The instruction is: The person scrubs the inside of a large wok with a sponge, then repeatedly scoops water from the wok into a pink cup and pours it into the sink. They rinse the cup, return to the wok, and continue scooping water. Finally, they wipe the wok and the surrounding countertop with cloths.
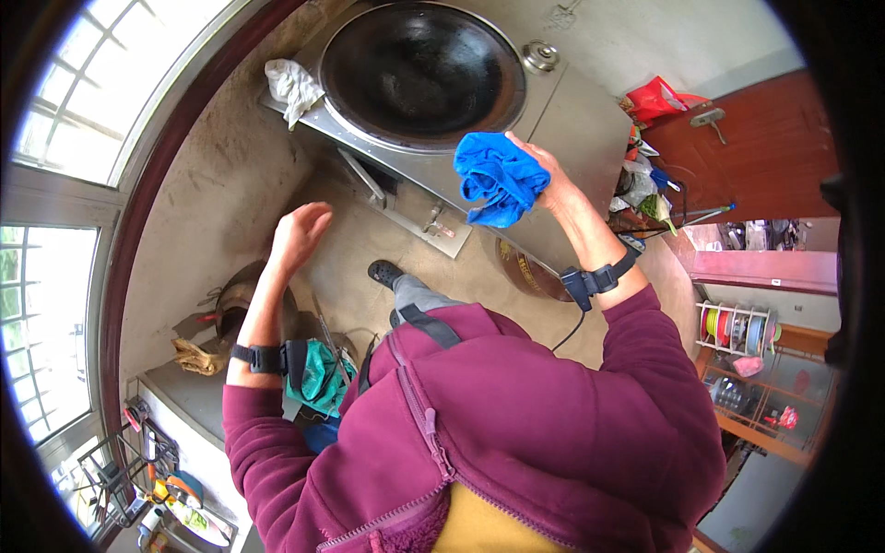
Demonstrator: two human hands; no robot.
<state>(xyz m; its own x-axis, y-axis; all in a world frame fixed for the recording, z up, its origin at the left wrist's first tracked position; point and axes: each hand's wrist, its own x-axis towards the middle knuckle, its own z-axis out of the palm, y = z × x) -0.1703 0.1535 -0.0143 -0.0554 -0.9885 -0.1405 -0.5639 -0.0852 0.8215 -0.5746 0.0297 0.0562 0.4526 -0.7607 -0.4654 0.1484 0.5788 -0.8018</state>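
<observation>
My right hand [546,166] grips a crumpled blue cloth [499,176], part of which hangs down below the fingers. The cloth is in front of a large black wok [422,69] set into a stainless-steel stove top [581,138]; whether it touches the metal I cannot tell. My left hand [304,231] holds nothing and is raised over the floor left of the stove, its fingers held loosely together with the thumb apart. A white rag [293,88] drapes over the stove's left corner. At the wok's right rim sits a small round metal lid [541,55].
Below the stove front a metal tap fitting [433,220] sticks out. A brown pot [532,269] stands on the floor by the stove. Bags and vegetables [643,186] pile up beside a reddish-brown door [753,152]. A plate rack [736,328] is at the right.
</observation>
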